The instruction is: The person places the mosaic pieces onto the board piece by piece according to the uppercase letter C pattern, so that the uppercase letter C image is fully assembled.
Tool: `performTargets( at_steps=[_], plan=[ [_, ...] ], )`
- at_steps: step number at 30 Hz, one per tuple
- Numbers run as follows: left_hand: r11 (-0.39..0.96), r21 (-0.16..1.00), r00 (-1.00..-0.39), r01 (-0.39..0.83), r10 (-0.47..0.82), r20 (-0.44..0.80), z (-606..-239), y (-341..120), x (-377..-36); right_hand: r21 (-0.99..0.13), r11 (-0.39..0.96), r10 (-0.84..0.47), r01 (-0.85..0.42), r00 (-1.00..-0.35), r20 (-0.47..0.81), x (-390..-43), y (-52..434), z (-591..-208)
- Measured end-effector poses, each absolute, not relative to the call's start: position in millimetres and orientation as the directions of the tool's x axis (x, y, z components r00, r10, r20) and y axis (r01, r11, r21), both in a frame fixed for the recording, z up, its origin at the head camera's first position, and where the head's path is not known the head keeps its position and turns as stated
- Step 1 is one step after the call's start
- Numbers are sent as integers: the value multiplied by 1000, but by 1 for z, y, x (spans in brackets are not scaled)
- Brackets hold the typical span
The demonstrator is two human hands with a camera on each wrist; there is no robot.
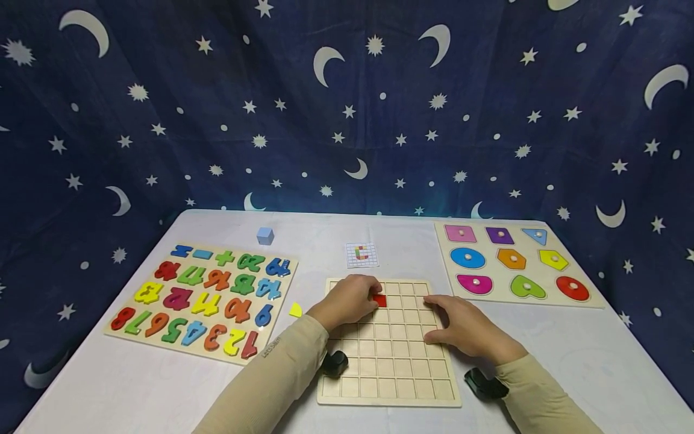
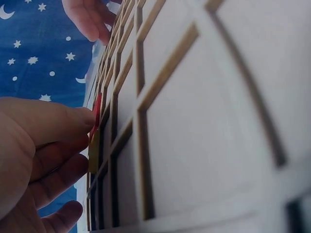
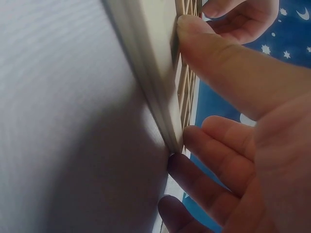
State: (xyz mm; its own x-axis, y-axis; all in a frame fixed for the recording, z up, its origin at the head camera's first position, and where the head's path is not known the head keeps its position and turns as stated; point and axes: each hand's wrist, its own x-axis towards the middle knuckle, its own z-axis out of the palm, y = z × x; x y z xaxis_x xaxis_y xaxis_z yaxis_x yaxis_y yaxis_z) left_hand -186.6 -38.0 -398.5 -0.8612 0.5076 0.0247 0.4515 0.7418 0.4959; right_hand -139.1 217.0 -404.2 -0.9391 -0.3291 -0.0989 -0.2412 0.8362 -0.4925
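A wooden grid board [image 1: 396,349] lies flat in front of me. My left hand [image 1: 349,298] is over its upper left part, thumb and fingertips pinching a red square tile [image 1: 381,301] at its left edge. Seen from the left wrist, the thumb tip meets the red tile [image 2: 97,109], which tilts slightly, and a yellow tile [image 2: 94,158] stands right beside it; the head view hides that yellow one behind the hand. My right hand [image 1: 468,325] rests at the board's right edge, fingers loosely spread, with the thumb [image 3: 194,36] on the rim in the right wrist view.
Left of the grid lies a number puzzle board [image 1: 181,352], with a small yellow piece [image 1: 295,310] between them. Behind stand a blue cube [image 1: 265,235] and a small card with a coloured grid pattern [image 1: 362,255]. A shape puzzle board [image 1: 501,283] lies at the back right.
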Motion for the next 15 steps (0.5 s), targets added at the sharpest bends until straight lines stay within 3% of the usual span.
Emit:
performTargets(
  at_steps=[15],
  plan=[
    [728,525,-870,441,491,51,-387,-63,-180,-496,834,-329,-241,-939,-98,-138,216,-403]
  ],
)
